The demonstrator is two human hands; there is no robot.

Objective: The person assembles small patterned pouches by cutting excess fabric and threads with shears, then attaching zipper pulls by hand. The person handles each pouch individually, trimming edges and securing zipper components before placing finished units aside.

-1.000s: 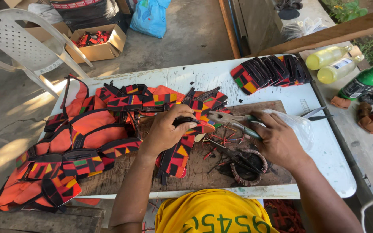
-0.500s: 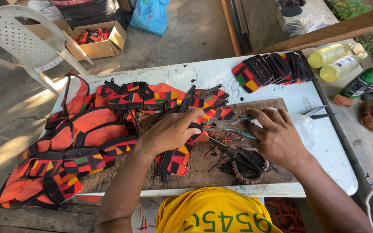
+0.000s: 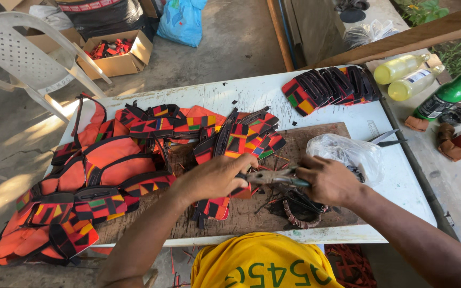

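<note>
My left hand (image 3: pixel 217 178) grips a patterned fabric strap piece (image 3: pixel 214 205), red, orange and black, over a wooden board (image 3: pixel 316 136). My right hand (image 3: pixel 329 181) is closed on the handles of metal pliers (image 3: pixel 273 177), whose jaws point left and meet the strap by my left fingers. More patterned strap pieces (image 3: pixel 244 133) lie fanned out just beyond my hands. A dark ring-shaped object (image 3: pixel 297 213) rests on the board under my right hand.
Orange bags with patterned trim (image 3: pixel 81 186) cover the left of the white table (image 3: pixel 252 93). A stack of patterned pieces (image 3: pixel 329 85) sits far right, a clear plastic bag (image 3: pixel 348 154) and scissors (image 3: pixel 385 138) nearby. Bottles (image 3: pixel 401 72) stand right; a white chair (image 3: pixel 22 53) and cardboard box (image 3: pixel 116 50) behind.
Both hands have drawn closer together over the board. My right hand now holds the pliers level against the strap, and the camera view has dropped slightly.
</note>
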